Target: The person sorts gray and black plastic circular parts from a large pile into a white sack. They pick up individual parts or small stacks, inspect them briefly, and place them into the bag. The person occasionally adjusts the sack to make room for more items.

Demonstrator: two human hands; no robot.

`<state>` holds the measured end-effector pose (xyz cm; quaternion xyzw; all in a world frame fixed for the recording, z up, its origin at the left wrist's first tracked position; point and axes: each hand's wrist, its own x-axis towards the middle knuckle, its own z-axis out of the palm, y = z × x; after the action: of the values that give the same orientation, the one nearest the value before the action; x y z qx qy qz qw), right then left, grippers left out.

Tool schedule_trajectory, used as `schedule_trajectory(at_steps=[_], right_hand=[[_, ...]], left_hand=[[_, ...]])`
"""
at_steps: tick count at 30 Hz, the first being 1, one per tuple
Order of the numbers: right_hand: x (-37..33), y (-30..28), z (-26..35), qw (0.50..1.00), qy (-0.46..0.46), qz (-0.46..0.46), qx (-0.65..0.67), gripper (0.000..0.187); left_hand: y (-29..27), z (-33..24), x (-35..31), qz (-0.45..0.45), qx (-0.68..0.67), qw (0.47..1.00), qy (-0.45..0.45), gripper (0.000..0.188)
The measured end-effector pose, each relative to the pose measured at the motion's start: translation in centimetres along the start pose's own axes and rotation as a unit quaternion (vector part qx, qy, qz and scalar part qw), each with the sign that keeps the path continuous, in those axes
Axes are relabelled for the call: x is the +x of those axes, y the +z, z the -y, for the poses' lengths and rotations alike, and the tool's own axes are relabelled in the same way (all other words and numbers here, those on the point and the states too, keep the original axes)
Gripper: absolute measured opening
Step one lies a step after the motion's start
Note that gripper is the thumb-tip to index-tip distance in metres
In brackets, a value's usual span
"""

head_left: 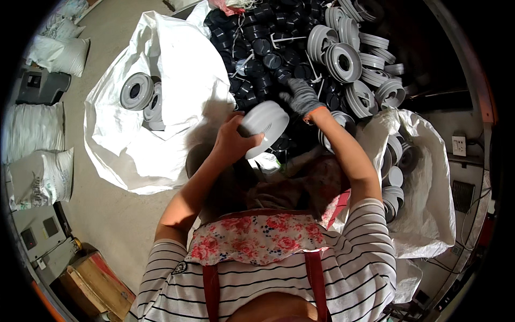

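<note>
My bare left hand [232, 140] grips a round, light grey plastic part [270, 124] by its rim, tilted in front of my lap. My right hand [304, 99] wears a grey glove with an orange cuff. Its fingers are stretched apart over a heap of black plastic caps [261, 46]; whether they touch a cap I cannot tell. Grey ring-shaped parts [344, 63], several of them stacked, lie to the right of the black caps. Thin white plastic strips [288, 38] are scattered among the caps.
A large white sack [188, 70] lies open at the left with grey rings [137, 91] in it. Another white sack [429, 214] at the right holds several grey parts [393, 198]. Full sacks [40, 177] and a wooden box [94, 284] line the far left. A wall socket [458, 145] is at the right.
</note>
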<state>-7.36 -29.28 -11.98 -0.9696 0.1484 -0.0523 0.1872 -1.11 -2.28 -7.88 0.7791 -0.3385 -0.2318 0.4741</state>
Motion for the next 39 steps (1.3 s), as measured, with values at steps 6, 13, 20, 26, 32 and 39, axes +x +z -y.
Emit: schedule_trajectory(at_steps=[6,13,20,26,32,39], right_hand=[[1.4,1.9,2.2,0.971,-0.007,0.152,-0.186,0.037],[-5.5,-4.0,8.1,0.959,-0.212,-0.053,0.182,0.024],[-6.8,-7.1,11.4,0.989,-0.115,0.014,0.095,0.072],[-7.7,-7.4,11.7,0.963,-0.255,0.091,-0.002,0.068],[-9.0,-6.5,11.3,0.944,-0.328,0.014,-0.03,0.059],[-7.8,-6.9,10.0,0.702,0.353,0.344,0.514,0.067]], left_hand=[[-0.8,0.4,0.1,-0.092,-0.215,0.962,-0.14,0.064],[0.3,-2.5,0.1,0.018,-0.56,0.801,-0.21,0.038],[0.5,-2.4,-1.7,0.078,-0.501,0.853,-0.122,0.036],[-2.3,-3.9,-2.5,0.138,-0.43,0.872,-0.188,0.031],[-2.3,-3.7,-2.5,0.145,-0.363,0.915,-0.104,0.029],[0.2,-5.2,-3.2,0.043,-0.379,0.919,-0.095,0.032]])
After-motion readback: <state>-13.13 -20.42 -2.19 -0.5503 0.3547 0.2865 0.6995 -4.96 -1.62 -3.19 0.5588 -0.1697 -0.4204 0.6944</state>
